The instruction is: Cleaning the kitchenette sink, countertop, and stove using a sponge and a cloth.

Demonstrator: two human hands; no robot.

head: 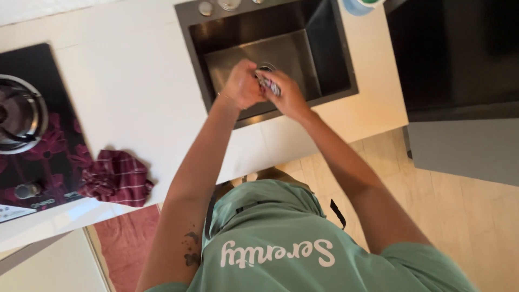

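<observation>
Left hand (241,85): closed in a loose fist over the sink, fingers curled onto one end of a small wad of cloth; a thin bracelet sits at the wrist; the forearm runs down toward 7 o'clock.
Right hand (289,96): closed round the other end of the same wad, thumb side pressed against the left hand; the forearm runs down toward 5 o'clock.
Wad of cloth (268,84): small, patterned in dark red and white, bunched tight between the two hands; it is held above the basin near the front edge; whether it is wet, I cannot tell.
Sink (330,48): dark, square and deep, set into the counter; a round drain shows just behind the hands at 12 o'clock; round fittings sit on the back rim.
Counter (135,81): pale and smooth, spreading from the sink toward 9 o'clock.
Checked cloth (116,178): maroon with pale stripes, crumpled on the counter at 8 o'clock from the hands, well apart from them, touching the stove's edge.
Stove (40,151): black glass top with a red flower pattern, at the far 9 o'clock edge; a metal pot (19,113) stands on it.
Floor (476,216): light tiles at 4 o'clock; a reddish mat (127,243) lies at 7 o'clock.
</observation>
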